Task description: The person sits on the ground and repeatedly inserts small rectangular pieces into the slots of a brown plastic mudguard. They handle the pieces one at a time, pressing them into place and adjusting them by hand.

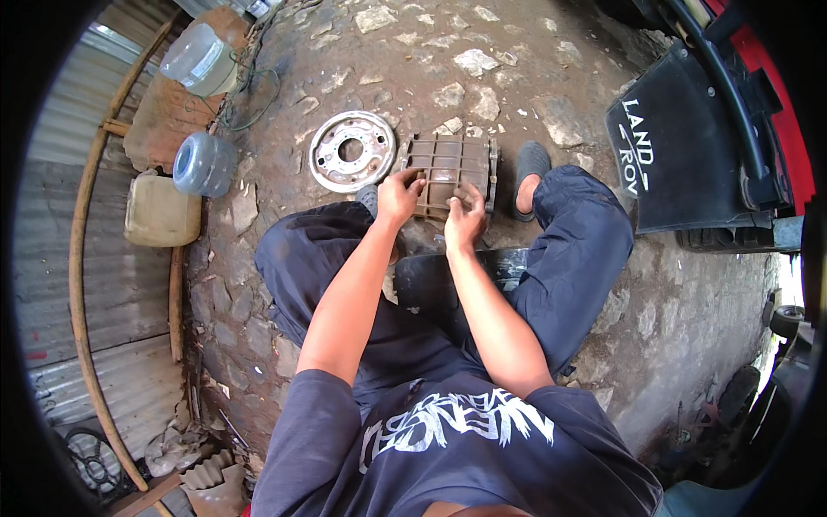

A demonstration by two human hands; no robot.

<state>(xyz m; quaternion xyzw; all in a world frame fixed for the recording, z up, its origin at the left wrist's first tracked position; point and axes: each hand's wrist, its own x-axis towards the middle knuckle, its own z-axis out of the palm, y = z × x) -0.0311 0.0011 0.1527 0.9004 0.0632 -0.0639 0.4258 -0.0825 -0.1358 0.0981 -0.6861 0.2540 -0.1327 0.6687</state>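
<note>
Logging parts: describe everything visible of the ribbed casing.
The ribbed casing looks like brownish, dirty metal, with raised ribs crossing in a grid and a flange-like right edge. It lies on the stony ground, right of the pale wheel. The left hand and right hand touch its near part; its underside is hidden.

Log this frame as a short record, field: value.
Left hand: at near-left part of ribbed metal casing; grip unclear
Right hand: at casing's near side; grip unclear
Casing position: between the feet
Left of casing: pale metal wheel disc
Far left: blue plastic bottle, yellowish jerrycan
Far right: black mud flap
Ground: stony
</note>
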